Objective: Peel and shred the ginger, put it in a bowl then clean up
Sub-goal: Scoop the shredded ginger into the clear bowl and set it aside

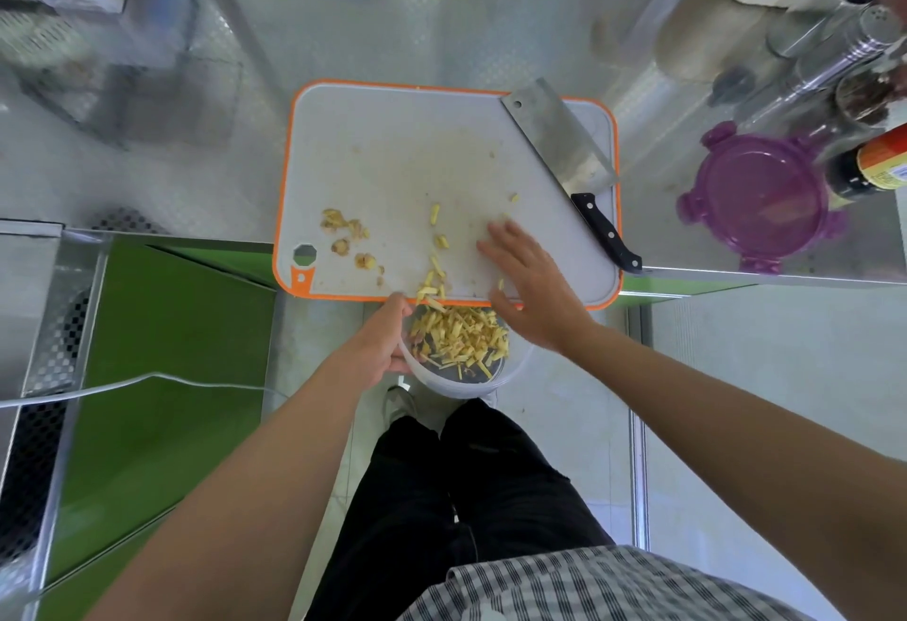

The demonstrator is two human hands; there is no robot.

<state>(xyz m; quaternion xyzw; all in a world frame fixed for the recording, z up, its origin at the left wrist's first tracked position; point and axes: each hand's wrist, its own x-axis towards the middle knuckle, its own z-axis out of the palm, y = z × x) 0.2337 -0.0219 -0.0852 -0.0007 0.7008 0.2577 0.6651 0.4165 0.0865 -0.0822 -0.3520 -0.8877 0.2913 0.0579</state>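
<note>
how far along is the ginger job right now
Shredding looks done: most ginger shreds are in the bowl. In hand: the left hand holds the bowl at the cutting board edge while the right hand sweeps. Left: stray shreds, peel scraps, the cleaver.

ginger shreds [461,333] | pale yellow (mostly) | heaped in clear bowl [459,384]

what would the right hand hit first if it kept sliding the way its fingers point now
The right hand lies flat on the cutting board, fingers aimed up and left. Probably the scattered ginger shreds come first; the cleaver lies off to its right. Depth is hard to judge.
</note>
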